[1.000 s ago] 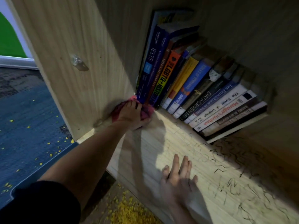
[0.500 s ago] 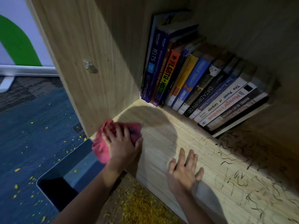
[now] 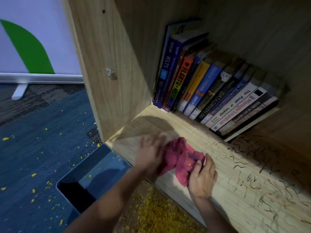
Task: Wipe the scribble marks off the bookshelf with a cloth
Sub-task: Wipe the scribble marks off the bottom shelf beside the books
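A bunched red cloth lies on the wooden shelf board near its front left corner, between my two hands. My right hand pinches the cloth's right end with curled fingers and thumb. Blurred by motion, my left hand is against the cloth's left side, and its grip is unclear. Black scribble marks cover the board to the right of the cloth, up to the books. The board's left part shows no marks.
A row of leaning books fills the back of the shelf. The side panel rises at the left with a small peg. Yellow crumbs lie on the blue carpet and below the shelf's front edge.
The cloth moved from the back left corner to the front edge, then right toward the middle. My right hand left the board and took hold of the cloth's right end.
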